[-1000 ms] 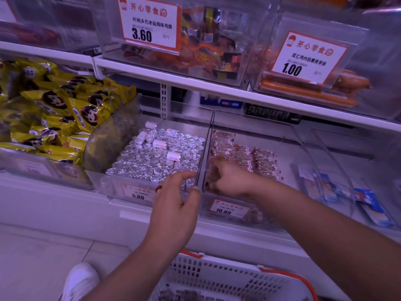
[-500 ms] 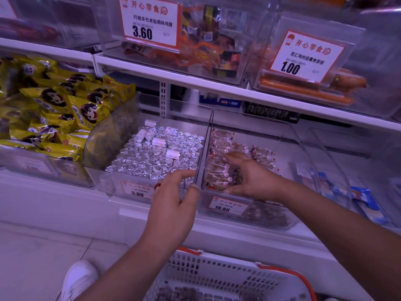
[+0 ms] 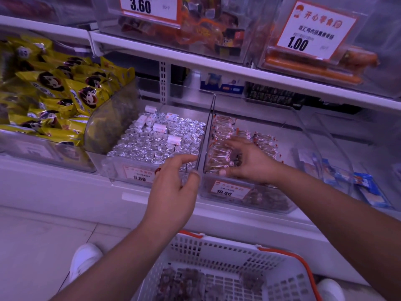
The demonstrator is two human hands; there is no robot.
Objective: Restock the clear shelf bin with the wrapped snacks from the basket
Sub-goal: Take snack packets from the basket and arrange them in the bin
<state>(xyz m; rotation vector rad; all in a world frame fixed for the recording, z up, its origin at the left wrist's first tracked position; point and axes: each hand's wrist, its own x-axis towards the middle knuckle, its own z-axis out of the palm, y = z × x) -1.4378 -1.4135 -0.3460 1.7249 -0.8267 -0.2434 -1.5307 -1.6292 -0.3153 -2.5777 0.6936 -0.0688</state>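
Observation:
The clear shelf bin (image 3: 225, 195) with a 10.80 label sits at centre on the lower shelf. Inside lie rows of wrapped snacks (image 3: 221, 135) in clear wrappers with red ends. My right hand (image 3: 249, 162) is inside the bin, fingers spread flat over the front snacks, gripping nothing that I can see. My left hand (image 3: 173, 190) hovers at the bin's front left corner, fingers apart and empty. The white basket (image 3: 217, 248) with orange handles stands below, with more dark wrapped snacks (image 3: 184, 283) in its bottom.
A clear bin of silver foil pieces (image 3: 160, 144) stands just left of the target bin. Yellow packets (image 3: 56, 92) fill the far left bin. Blue packets (image 3: 366, 187) lie at the right. An upper shelf (image 3: 217, 68) with price-tagged bins overhangs. White shoes (image 3: 84, 261) stand on the floor.
My right hand opened from a closed grip at the bin's front and spread flat over the snacks, shifting slightly right. My left hand stayed put. The view dipped toward the basket.

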